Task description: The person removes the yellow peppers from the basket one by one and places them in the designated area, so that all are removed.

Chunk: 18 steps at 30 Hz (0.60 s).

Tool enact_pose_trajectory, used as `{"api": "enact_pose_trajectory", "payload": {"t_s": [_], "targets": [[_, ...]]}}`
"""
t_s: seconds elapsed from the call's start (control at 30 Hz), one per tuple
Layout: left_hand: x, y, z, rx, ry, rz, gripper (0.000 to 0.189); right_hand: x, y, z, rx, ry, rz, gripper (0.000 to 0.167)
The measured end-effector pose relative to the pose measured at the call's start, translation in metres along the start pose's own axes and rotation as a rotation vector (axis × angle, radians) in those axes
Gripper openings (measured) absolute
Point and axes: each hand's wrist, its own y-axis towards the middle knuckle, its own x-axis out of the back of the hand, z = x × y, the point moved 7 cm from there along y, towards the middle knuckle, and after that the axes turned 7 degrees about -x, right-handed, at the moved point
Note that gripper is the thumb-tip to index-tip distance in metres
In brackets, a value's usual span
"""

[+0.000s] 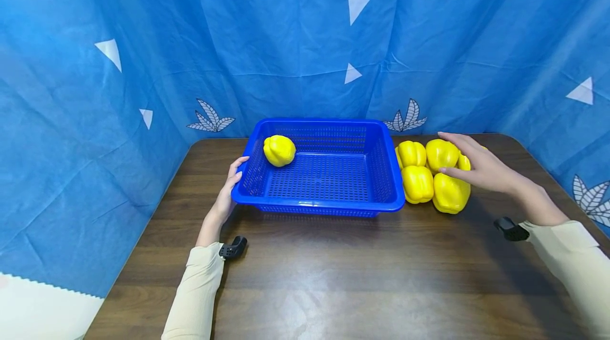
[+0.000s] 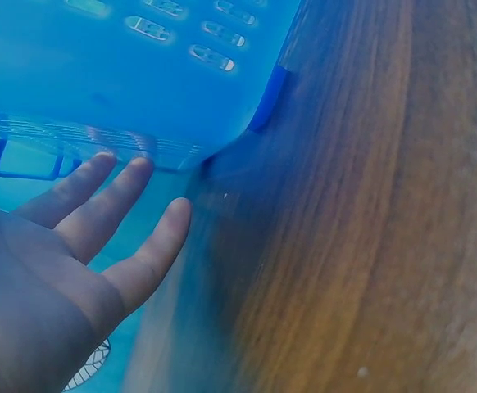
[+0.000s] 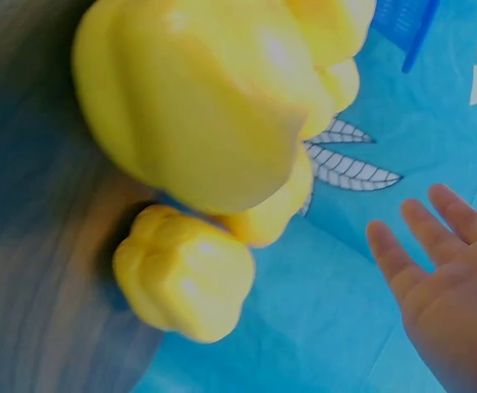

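Observation:
A blue plastic basket [image 1: 314, 205] stands on the table, with one yellow bell pepper [image 1: 279, 150] inside at its left end. My left hand [image 1: 226, 194] touches the basket's left rim. In the left wrist view, its fingers [image 2: 111, 217] are spread and fairly straight against the basket's outer side [image 2: 83, 74]. Right of the basket lies a cluster of yellow bell peppers [image 1: 417, 184]. Over the right side of that cluster hovers my right hand [image 1: 486, 168], thumb and fingers apart. The right wrist view shows this hand [image 3: 452, 286] holding nothing, with a gap between it and the peppers [image 3: 197, 106].
The brown wooden table [image 1: 333, 266] runs up to a blue patterned curtain [image 1: 295, 38] at the back and sides. One smaller-looking pepper [image 3: 185, 274] sits near the table edge in the right wrist view.

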Motion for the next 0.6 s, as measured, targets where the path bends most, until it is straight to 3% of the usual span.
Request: {"api": "enact_pose_trajectory", "payload": {"t_s": [0.13,0.37,0.6], "targets": [[-0.001,0.0,0.0,-0.002,0.001,0.005,0.05,0.003,0.009,0.01,-0.009,-0.015,-0.009,0.072],[0.0,0.0,-0.002,-0.01,-0.006,0.005,0.051,0.006,0.029,0.035,0.05,0.005,-0.085,0.063],[-0.001,0.0,-0.001,-0.008,0.0,0.008,0.051,0.006,0.048,0.056,0.085,0.026,-0.106,0.06]]}}
